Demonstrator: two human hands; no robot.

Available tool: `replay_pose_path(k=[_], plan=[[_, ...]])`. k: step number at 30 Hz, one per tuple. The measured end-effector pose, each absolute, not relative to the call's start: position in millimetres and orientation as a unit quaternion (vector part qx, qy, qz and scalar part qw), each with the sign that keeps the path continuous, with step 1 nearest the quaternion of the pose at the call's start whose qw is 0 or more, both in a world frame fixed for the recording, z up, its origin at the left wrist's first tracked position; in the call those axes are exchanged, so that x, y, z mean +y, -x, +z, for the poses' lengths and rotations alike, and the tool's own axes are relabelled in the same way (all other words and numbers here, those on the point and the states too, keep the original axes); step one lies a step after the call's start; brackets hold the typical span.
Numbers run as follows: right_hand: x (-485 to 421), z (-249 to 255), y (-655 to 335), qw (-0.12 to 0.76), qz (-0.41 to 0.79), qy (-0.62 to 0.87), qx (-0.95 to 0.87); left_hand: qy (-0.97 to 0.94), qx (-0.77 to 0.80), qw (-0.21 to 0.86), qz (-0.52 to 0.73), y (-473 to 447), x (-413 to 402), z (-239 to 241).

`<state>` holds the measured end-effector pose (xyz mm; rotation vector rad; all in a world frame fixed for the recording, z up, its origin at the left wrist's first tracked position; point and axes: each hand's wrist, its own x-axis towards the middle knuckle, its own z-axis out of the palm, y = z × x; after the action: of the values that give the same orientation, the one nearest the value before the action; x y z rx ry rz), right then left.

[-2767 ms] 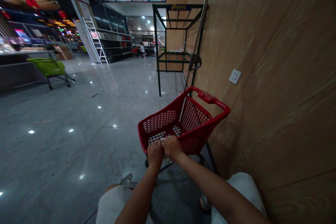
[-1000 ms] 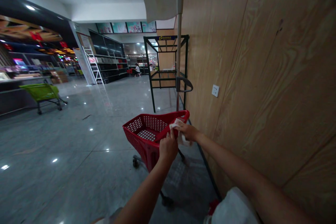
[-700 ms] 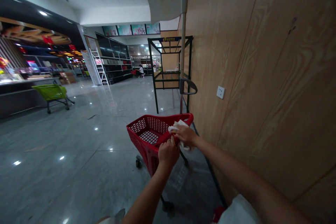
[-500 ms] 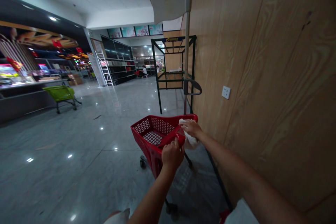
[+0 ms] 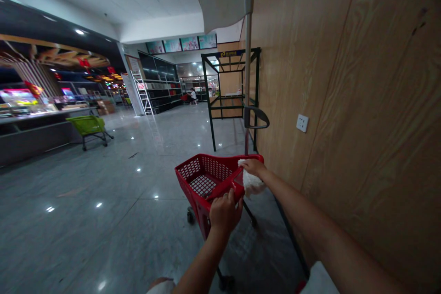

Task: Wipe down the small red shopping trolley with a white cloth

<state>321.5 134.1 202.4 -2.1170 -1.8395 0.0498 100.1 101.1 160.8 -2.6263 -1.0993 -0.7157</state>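
A red plastic shopping cart [image 5: 193, 193] with perforated basket sides stands before me, close to the wooden wall. My left hand [image 5: 224, 211] is closed around the near end of its handle, fingers curled over the top. My right hand [image 5: 252, 166] presses a white cloth [image 5: 253, 184] against the right side of the handle, its fingers wrapped over the fabric. Part of the cloth hangs down outside the cart. A tall grey pole [image 5: 247, 78] with a curved panel on top rises just behind the basket.
The wooden wall [image 5: 344, 101] with a socket [image 5: 302, 123] runs along my right. A black metal frame [image 5: 211, 110] stands ahead. At left are a green cart [image 5: 90, 125] and a counter [image 5: 44, 133]. A person [image 5: 193, 95] crouches far back near shelves.
My right hand has shifted slightly on the handle, and its fingers now curl more around the cloth. The whole view has swung a little to the left. My left hand keeps its grip.
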Motion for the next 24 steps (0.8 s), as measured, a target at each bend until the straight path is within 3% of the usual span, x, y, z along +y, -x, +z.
replay_pose_path(k=[5, 10, 15, 24], plan=[[131, 195, -303, 0.183, -0.011, 0.750, -0.636, 0.882, -0.367, 0.131, -0.265, -94, 112, 157], [115, 178, -255, 0.225, -0.064, 0.656, -0.718, 0.878, -0.376, 0.114, -0.272, -84, 130, 166], [114, 174, -257, 0.235, -0.042, 0.603, -0.761, 0.896, -0.358, 0.093, -0.246, -66, 142, 172], [112, 169, -321, 0.234, -0.049, 0.729, -0.641, 0.898, -0.356, 0.101, -0.240, -45, 144, 180]])
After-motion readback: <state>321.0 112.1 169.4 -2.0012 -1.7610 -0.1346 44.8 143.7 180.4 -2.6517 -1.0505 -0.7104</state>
